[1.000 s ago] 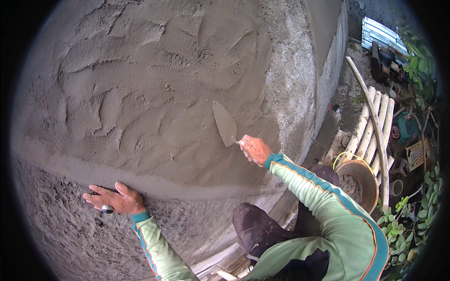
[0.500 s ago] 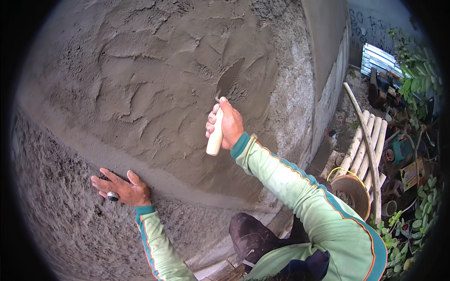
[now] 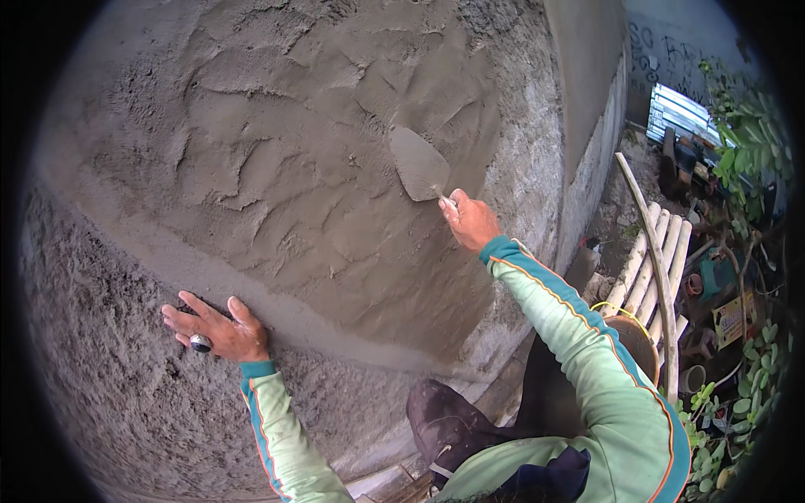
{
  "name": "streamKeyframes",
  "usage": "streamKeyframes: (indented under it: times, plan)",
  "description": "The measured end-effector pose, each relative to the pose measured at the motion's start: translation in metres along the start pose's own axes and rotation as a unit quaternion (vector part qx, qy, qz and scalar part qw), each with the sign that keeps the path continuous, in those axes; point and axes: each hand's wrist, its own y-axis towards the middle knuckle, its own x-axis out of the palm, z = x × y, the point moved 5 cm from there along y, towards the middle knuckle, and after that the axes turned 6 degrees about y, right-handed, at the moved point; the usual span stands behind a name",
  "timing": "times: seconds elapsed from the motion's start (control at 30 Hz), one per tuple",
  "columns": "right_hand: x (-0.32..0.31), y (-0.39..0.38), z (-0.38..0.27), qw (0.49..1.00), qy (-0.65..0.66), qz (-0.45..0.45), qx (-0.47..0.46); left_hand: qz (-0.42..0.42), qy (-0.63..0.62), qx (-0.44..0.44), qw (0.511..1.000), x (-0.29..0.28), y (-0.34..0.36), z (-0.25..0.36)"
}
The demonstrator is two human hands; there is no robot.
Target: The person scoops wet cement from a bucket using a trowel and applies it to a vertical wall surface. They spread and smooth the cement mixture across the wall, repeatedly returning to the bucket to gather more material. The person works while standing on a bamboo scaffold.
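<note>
My right hand [image 3: 471, 221] is closed round the handle of a trowel, which the fingers mostly hide. The pointed, mortar-smeared trowel blade [image 3: 418, 163] lies over the wet grey mortar [image 3: 310, 168] spread in ridges on the wall; whether it touches cannot be told. Lower left, my left hand [image 3: 220, 329] rests with fingers spread against the rough grey surface [image 3: 126, 352], by the edge of the mortar band. A ring with a dark stone sits on one of its fingers.
To the right stands a bucket [image 3: 641, 339] with a yellow handle, partly behind my right arm. Beside it lie bamboo poles [image 3: 644, 272] and a long curved stick [image 3: 658, 260]. Leafy plants [image 3: 746, 419] and clutter fill the right edge. My bent knee [image 3: 444, 423] is below the wall.
My right hand has moved right and slightly down, and the trowel has turned, so its blade now points up-left with its broad face showing. My left hand stays in place.
</note>
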Motion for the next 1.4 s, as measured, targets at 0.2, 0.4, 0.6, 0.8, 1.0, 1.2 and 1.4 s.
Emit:
streamKeyframes:
  times: [0.2,0.4,0.6,0.8,1.0,1.2,1.4]
  plan:
    - [-0.042,0.043,0.028,0.997,-0.038,0.072,0.005,-0.007,0.001,-0.01,1.0,0.001,-0.002,0.002]
    - [0.043,-0.027,0.037,0.897,0.403,-0.096,0.153,-0.014,0.005,-0.015,1.0,0.002,-0.006,0.001]
    - [0.039,-0.06,-0.003,0.916,0.362,-0.16,0.067,-0.014,0.009,-0.01,1.0,0.0,-0.001,0.004]
    - [0.022,-0.011,-0.05,0.938,0.307,-0.159,-0.004,-0.018,0.003,-0.013,1.0,-0.002,0.001,0.004]
    - [0.004,-0.012,-0.015,0.988,-0.082,-0.012,-0.133,-0.02,0.008,-0.018,1.0,0.0,-0.003,0.001]
    - [-0.02,0.015,0.019,0.994,-0.093,0.023,-0.057,-0.022,0.006,-0.022,0.999,0.0,-0.003,0.002]
    - [0.025,-0.031,0.057,0.936,0.314,-0.144,0.073,-0.019,0.012,-0.017,1.0,-0.002,0.0,0.0]
